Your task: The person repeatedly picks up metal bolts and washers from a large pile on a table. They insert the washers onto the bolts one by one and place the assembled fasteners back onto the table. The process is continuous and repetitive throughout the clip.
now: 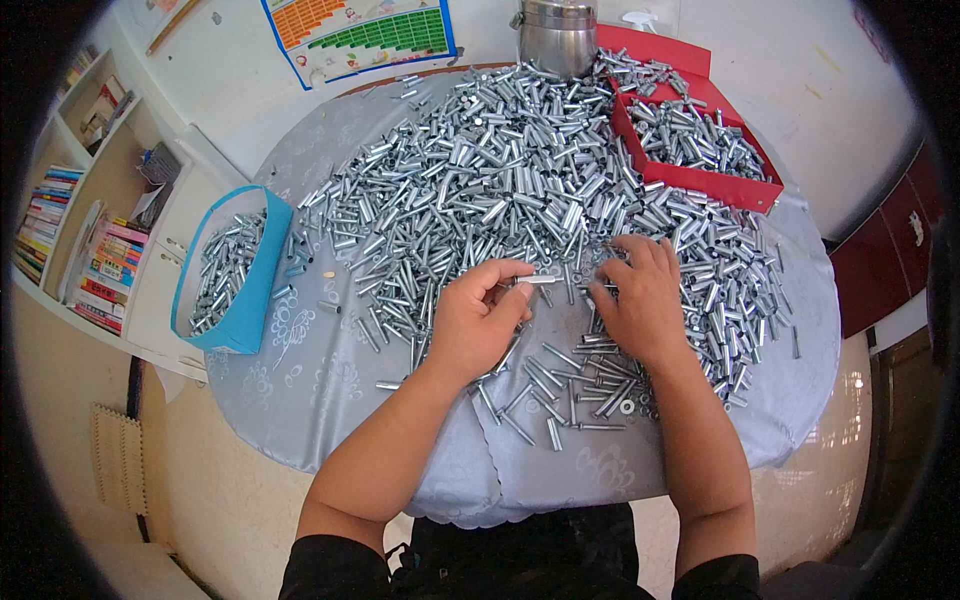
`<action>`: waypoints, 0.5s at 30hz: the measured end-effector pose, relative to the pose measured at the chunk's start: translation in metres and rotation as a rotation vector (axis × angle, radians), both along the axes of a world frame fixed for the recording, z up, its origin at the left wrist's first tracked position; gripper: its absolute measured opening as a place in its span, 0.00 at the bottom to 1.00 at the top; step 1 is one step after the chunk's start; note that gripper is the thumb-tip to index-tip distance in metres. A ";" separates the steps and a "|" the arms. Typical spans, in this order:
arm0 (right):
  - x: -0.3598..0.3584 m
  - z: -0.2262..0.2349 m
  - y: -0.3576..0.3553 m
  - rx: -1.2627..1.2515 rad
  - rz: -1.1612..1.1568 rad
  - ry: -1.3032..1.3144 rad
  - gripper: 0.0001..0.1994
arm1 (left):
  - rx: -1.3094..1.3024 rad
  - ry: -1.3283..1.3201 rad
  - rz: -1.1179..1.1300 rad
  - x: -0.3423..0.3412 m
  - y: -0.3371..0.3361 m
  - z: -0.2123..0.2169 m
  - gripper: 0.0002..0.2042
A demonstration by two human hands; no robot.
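— So, what are the two hands doing?

— The left hand (475, 325) pinches one small metal sleeve (540, 280) between thumb and forefinger, its other fingers curled in narrow. The sleeve lies level, pointing toward the right hand (640, 300), which rests palm down on the heap with its fingers bent close together. Whether those fingertips grip anything I cannot tell, as they are buried among the parts.

— Where is that on the table?

— Just in from the near edge of the round table (320, 400), a little right of its middle. The table wears a pale grey patterned cloth.

— How many sleeves altogether?

— Too many to count: one great pile of silver metal sleeves (500, 160) spreads from the far edge down to the hands. Below the hands lies a thinner scatter of slim bolts (560, 385), and one flat washer (627, 406) shows beside them.

— And containers?

— Three. One blue box (245, 300) at the left edge, holding more sleeves. One red tray (700, 180) at the far right edge, also full of them. One steel canister (558, 35) standing at the far edge.

— Anything beyond the table?

— One bookshelf (70, 230) to the left with rows of books, and one coloured chart (365, 35) lying past the far edge.
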State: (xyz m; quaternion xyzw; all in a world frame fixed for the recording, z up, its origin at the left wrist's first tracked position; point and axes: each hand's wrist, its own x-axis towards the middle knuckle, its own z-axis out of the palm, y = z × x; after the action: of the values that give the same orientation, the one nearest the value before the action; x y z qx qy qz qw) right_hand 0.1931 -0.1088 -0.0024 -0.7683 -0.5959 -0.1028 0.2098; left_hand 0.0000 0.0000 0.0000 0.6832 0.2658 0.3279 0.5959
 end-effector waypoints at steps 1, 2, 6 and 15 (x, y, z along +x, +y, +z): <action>-0.001 -0.001 0.001 0.026 0.000 0.004 0.15 | 0.001 0.002 0.000 0.000 0.000 0.000 0.10; -0.002 -0.003 0.002 0.052 0.001 0.008 0.15 | 0.003 0.003 -0.001 -0.001 0.000 0.000 0.10; -0.008 -0.008 0.004 0.046 0.019 -0.068 0.15 | -0.003 0.011 0.004 -0.001 -0.002 0.000 0.10; -0.015 -0.004 -0.001 -0.101 0.194 0.066 0.15 | 0.028 0.028 -0.006 -0.001 -0.002 0.000 0.10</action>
State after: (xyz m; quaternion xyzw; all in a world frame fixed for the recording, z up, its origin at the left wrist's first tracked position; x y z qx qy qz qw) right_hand 0.1780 -0.1094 -0.0060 -0.7196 -0.6647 -0.0265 0.1992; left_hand -0.0012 -0.0021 -0.0003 0.6967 0.2674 0.3204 0.5835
